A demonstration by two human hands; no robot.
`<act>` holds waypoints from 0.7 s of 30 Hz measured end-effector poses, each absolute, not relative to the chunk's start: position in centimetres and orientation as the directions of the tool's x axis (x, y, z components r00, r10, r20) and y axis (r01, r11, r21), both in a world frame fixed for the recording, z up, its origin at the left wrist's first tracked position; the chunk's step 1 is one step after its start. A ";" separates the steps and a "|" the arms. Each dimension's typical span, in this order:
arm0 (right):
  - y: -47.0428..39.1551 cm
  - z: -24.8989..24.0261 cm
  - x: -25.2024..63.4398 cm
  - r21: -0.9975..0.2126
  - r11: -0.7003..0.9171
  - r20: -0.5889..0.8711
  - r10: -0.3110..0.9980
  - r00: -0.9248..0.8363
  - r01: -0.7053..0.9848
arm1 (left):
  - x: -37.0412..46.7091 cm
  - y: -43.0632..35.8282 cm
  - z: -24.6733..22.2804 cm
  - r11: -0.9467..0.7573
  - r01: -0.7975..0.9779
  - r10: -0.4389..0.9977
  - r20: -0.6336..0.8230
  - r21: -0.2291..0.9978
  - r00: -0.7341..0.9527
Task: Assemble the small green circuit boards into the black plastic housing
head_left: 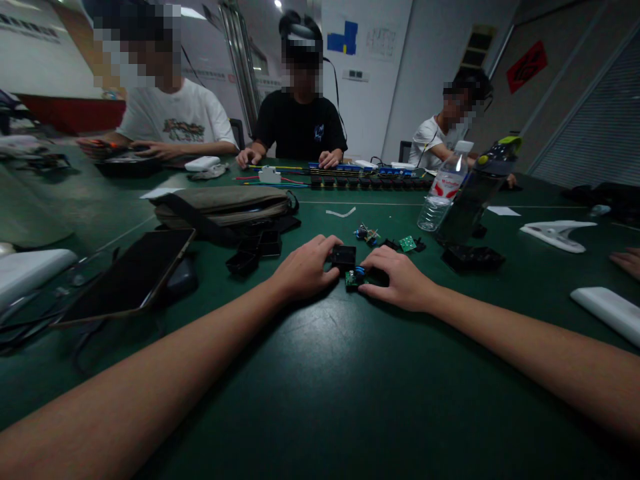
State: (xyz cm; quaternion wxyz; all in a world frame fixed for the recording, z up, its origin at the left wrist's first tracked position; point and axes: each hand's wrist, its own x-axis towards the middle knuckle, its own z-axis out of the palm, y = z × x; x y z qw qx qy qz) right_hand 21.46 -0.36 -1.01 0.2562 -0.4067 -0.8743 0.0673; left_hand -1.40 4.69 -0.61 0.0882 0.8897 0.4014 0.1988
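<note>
On the green table (320, 380), my left hand (310, 268) grips a small black open box (344, 256) at its left side between thumb and fingers. My right hand (397, 279) pinches a small green circuit board (351, 279) with blue parts, just in front of the box. Board and box are close together; whether they touch is unclear. Behind my right hand lie a bundle of small electronic parts (367, 233) and another green circuit board (407, 244) with black pieces beside it.
A grey bag (225, 205), black trays (255, 250) and a tablet (130, 277) lie to the left. A water bottle (443, 193) and a dark bottle (475, 193) stand at right. Three people sit across the table; another hand (627, 261) shows at the right edge.
</note>
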 end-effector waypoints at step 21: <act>-0.5 -0.8 21.4 -0.451 0.617 0.418 0.784 -0.458 0.645 | -1.4 4.3 -0.4 -0.654 0.668 0.756 0.320 0.354 0.571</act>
